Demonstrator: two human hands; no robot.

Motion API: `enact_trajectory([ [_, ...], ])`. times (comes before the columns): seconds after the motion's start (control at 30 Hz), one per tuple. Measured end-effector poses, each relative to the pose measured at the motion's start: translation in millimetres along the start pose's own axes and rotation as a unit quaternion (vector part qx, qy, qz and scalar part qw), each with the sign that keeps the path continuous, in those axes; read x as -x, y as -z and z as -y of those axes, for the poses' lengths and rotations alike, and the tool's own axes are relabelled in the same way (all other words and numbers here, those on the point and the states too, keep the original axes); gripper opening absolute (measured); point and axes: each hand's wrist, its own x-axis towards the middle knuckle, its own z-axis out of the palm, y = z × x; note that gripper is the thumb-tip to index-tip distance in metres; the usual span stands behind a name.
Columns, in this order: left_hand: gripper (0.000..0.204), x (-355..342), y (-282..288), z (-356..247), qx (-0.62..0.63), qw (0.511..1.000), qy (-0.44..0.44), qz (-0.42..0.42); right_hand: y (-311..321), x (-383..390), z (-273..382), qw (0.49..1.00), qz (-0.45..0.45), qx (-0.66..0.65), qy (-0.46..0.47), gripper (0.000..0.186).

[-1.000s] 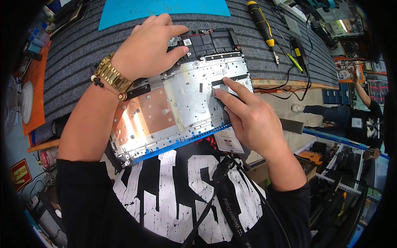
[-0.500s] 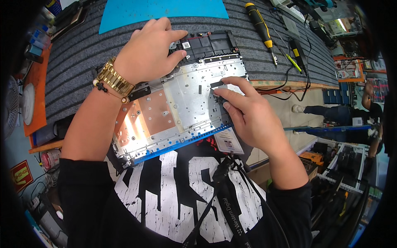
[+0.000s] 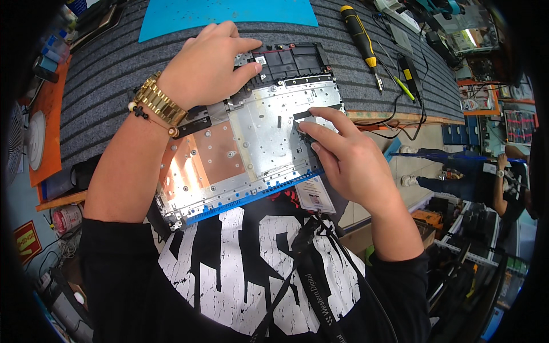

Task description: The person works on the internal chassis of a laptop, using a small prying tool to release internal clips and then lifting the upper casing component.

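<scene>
A laptop's upper case (image 3: 266,128), underside up, lies tilted across the near edge of the bench. Its plate is silver metal with a copper-coloured area (image 3: 220,151) at the left, black plastic (image 3: 291,60) at the far end and a blue strip (image 3: 251,197) along the near edge. My left hand (image 3: 211,66) rests on its far side, index finger and thumb stretched apart over the black plastic. Over the right part of the plate, the bent fingers of my right hand (image 3: 343,151) close around a small dark piece, mostly hidden by the fingertips.
A yellow-and-black screwdriver (image 3: 360,37), a thin yellow-green tool (image 3: 405,88) and black cables lie at the right on the grey ribbed mat (image 3: 108,91). A blue mat (image 3: 229,14) lies at the back. Another person (image 3: 474,171) stands off to the right.
My hands stay at nearly the same spots on the laptop case. At the right, the other person and a long blue bar have shifted.
</scene>
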Motion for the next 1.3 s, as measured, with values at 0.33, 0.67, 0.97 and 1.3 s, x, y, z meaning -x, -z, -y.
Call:
enact_trajectory([
  [0.33, 0.051, 0.1, 0.1, 0.0, -0.002, 1.000, 0.005, 0.008, 0.4, 2.0, 0.9, 0.992, 0.003, 0.119, 0.045, 0.048],
  [0.67, 0.051, -0.9, -0.6, -0.1, 0.002, 1.000, 0.003, 0.006, 16.0, 6.2, 2.7, 0.999, 0.027, 0.035, 0.013, 0.041],
  [0.97, 0.050, 0.4, -1.5, 0.0, -0.002, 1.000, -0.001, 0.001, 9.5, 10.7, 2.5, 0.998, 0.012, 0.023, 0.052, 0.047],
  [1.3, 0.049, 2.2, -0.6, -1.6, -0.002, 0.999, -0.026, -0.022, 11.7, 11.7, 10.8, 0.997, 0.028, 0.055, 0.039, 0.050],
])
